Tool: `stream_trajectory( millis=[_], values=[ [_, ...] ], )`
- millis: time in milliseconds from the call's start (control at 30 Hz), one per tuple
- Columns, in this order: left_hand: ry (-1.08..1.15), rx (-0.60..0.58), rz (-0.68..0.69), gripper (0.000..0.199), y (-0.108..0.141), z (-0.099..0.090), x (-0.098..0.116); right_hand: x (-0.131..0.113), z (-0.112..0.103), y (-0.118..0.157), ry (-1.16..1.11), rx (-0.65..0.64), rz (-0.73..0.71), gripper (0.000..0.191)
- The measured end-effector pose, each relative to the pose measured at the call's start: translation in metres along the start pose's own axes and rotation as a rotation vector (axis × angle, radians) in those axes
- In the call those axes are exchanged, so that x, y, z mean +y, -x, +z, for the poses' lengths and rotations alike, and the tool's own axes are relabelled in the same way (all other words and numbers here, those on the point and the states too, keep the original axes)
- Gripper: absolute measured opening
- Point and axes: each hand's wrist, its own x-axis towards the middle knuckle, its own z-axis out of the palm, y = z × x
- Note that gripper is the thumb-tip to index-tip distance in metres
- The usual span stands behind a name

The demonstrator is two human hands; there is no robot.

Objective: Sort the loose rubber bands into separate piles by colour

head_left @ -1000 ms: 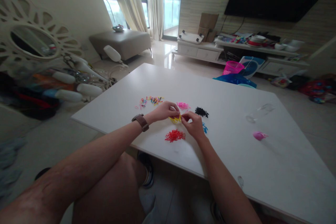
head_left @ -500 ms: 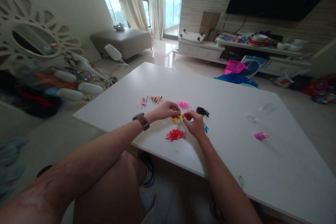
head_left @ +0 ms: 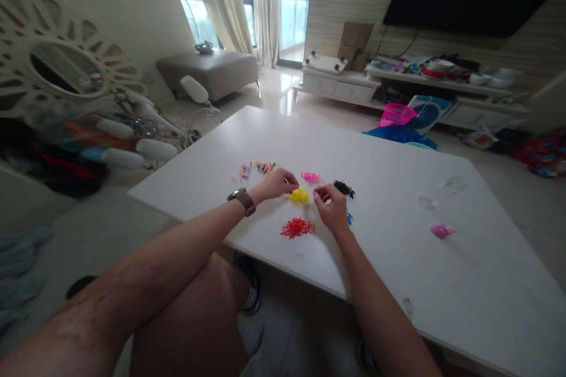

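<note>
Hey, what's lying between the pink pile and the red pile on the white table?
In the head view, the yellow pile lies between the pink pile and the red pile.

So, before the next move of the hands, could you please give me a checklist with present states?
1. Left hand and right hand apart: ok.
2. Yellow pile and red pile separate: ok, bare table shows between.
3. Blue pile fully visible: not ok, the right hand hides part.
4. Left hand empty: cannot tell, too small.
5. Right hand empty: cannot tell, too small.
</note>
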Motion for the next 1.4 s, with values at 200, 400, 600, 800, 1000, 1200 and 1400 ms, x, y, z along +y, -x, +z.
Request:
stream_trajectory(
  millis=[200, 400, 600, 800, 1000, 1200, 1400],
  values=[
    [-0.113, -0.006, -0.014, 0.013, -0.003, 0.003, -0.006, 0.001, 0.001, 0.0, -0.008, -0.019, 0.007, 0.01],
    [-0.125, -0.033, -0.013, 0.015, -0.001, 0.005, -0.002, 0.002, 0.002, 0.0, -0.008, -0.025, 0.002, 0.009],
    [-0.093, -0.002, -0.035, 0.016, -0.002, -0.006, -0.008, 0.002, 0.002, 0.0, -0.008, -0.03, -0.001, 0.009],
    [-0.099, 0.197, -0.166, 0.01, 0.007, -0.053, -0.023, 0.003, 0.002, 0.0, -0.007, -0.04, -0.006, 0.01],
    [-0.204, 0.396, -0.392, 0.016, 0.025, -0.098, -0.055, 0.001, 0.003, 0.0, -0.006, -0.05, -0.006, 0.01],
    [-0.393, 0.37, -0.406, 0.021, 0.033, -0.101, -0.08, 0.004, 0.004, 0.002, -0.014, -0.048, -0.009, 0.01],
    [-0.477, 0.349, -0.39, 0.024, 0.031, -0.093, -0.093, 0.005, 0.005, 0.002, -0.01, -0.057, -0.008, 0.01]
  ],
)
